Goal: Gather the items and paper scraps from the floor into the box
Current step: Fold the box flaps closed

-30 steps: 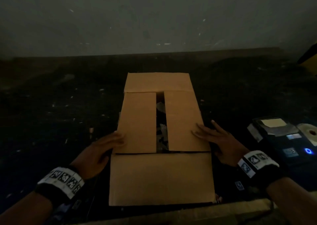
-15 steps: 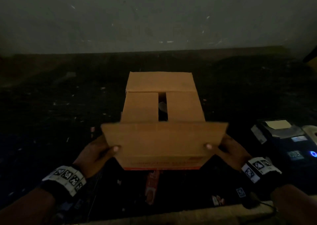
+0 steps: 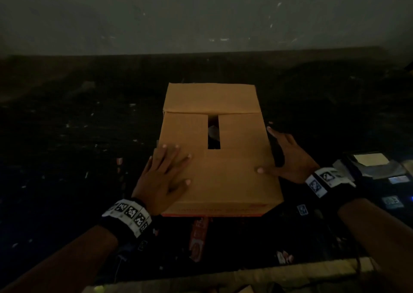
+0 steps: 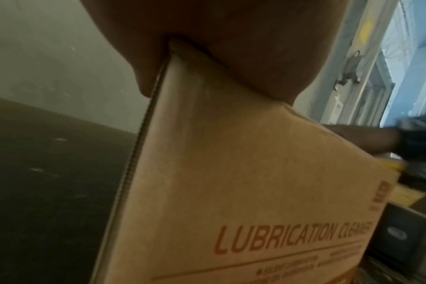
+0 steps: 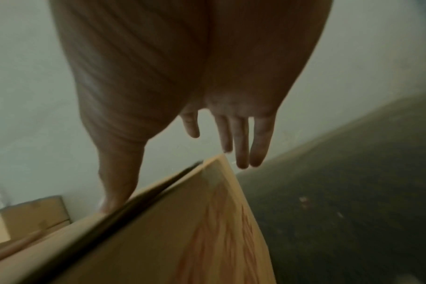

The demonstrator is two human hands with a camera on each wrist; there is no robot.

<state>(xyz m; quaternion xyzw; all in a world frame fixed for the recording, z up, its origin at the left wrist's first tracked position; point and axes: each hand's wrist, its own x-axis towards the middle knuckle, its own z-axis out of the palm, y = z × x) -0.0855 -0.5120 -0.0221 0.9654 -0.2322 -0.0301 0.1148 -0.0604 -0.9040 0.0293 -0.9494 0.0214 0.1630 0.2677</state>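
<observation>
Head view very dim, underexposed; floor [image 3: 67, 158] near black, wall [image 3: 201, 13] murky grey, grainy. Cardboard box [image 3: 214, 169] only mid-bright area, faint shadow under near edge at 6 o'clock. Corners darken, lines bow toward edges. Left wrist view brighter; daylight from window [image 4: 411, 57] at 2 o'clock, print on box legible though soft. Right wrist view hazy, motion-blurred; right hand [image 5: 182, 76] at 12 o'clock out of focus.

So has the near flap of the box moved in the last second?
Yes. The near flap has swung up off the floor and folded away from the person onto the box top, where the left hand presses it.
</observation>
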